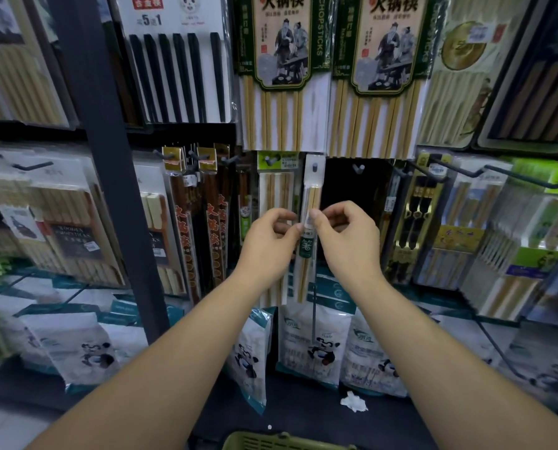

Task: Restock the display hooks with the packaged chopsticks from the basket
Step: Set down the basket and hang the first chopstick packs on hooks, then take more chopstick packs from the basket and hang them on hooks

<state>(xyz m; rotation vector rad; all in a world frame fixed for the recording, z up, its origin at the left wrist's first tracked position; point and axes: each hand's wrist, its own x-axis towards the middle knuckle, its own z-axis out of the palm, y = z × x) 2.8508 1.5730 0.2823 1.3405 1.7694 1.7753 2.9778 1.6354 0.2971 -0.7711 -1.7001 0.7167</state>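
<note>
- Step in hand: hanging one pack. We're at the hook row, not at the basket [264, 441], whose green rim just shows at the bottom edge. Its contents are out of view.
- Task item: the narrow chopstick pack [313, 193] is upright in front of the middle row, just beside the wider pack [276, 186] on its left.
- A dark spot shows in the pack's white header [315, 166]. It could be the hang hole alone or a hook tip through it; we can't tell whether it's seated.
- Left hand [269, 241]: fingers curled and narrow. The thumb and fingertips [298, 227] pinch the pack's left edge at about mid-length.
- Right hand [345, 235]: same posture mirrored. The thumb [316, 219] lies on the pack's front and the other fingers curl behind. It's a pinch, not a full wrap.
- Both pinches sit on the label area, so the header is free.
- Bare hook [358, 168] is just right of the pack with a dark empty slot under it. It's probably the next slot to fill.
- Next move, our read:
  - If not seated, line the header hole up with the hook tip and push the pack straight back.
  - If seated, let go and check that it hangs plumb.
- Risk: the header is thin film, so a skewed push could fold it instead of threading it.
</note>
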